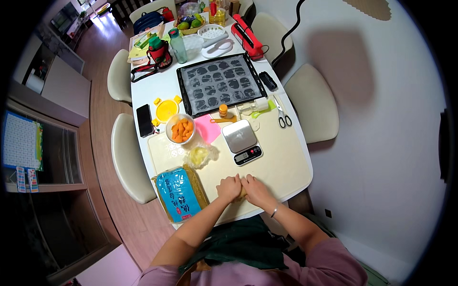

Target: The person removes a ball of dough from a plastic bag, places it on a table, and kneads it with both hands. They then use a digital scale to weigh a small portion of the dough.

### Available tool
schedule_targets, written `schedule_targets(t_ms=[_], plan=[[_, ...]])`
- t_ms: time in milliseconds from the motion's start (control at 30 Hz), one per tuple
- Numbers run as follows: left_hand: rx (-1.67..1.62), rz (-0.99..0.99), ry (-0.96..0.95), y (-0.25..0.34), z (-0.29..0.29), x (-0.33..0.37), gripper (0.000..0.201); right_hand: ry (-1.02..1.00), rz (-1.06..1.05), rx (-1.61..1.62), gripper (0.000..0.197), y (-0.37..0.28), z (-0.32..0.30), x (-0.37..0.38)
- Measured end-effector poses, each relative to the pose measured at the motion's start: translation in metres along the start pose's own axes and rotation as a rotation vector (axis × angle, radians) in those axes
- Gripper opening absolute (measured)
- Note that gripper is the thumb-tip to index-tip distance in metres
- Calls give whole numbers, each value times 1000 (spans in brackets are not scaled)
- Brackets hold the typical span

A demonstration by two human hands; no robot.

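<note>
Close together over the cream mat (pixel 281 157), my left hand (pixel 229 188) and my right hand (pixel 256 191) are closed around a small tan lump (pixel 242 192), which looks like dough or paste. Most of the lump is hidden by my fingers. Just beyond my hands stands a kitchen scale (pixel 240 137) with a bare steel plate. To the left of my left hand lies a large blue-and-tan plastic package (pixel 179 194). Behind that, a crumpled clear bag (pixel 200 156) holds something pale yellow. A round tub (pixel 181 128) contains several orange pieces.
A black baking tray (pixel 222 81) lined with paper lies farther back. Scissors (pixel 282 113) rest near the right edge, a phone (pixel 144 120) on the left. A pink sheet (pixel 208 127), an orange-capped jar (pixel 223 110) and a yellow lid (pixel 167 111) lie between. Chairs (pixel 312 102) flank the table.
</note>
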State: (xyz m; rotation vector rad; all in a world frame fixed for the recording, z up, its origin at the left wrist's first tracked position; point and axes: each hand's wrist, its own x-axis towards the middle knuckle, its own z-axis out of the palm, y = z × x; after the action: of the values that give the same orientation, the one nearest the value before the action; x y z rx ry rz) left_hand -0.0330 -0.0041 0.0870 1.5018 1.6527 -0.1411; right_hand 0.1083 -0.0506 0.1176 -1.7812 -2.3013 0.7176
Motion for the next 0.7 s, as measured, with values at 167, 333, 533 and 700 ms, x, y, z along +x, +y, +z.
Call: schedule_targets(t_ms=[167,333,533,700], plan=[[143,207,176,-3,23,-9,40,-75,323,416,20,43,28,9],[64,537,504,-29,39,-15,25,224,545,488,34,-7,58,13],[136,775,560,-37,39,-9,25,593,330,454,27,-4,85,-1],[194,771,503,-30,34,7,26,521,355,346,25,12,91,5]])
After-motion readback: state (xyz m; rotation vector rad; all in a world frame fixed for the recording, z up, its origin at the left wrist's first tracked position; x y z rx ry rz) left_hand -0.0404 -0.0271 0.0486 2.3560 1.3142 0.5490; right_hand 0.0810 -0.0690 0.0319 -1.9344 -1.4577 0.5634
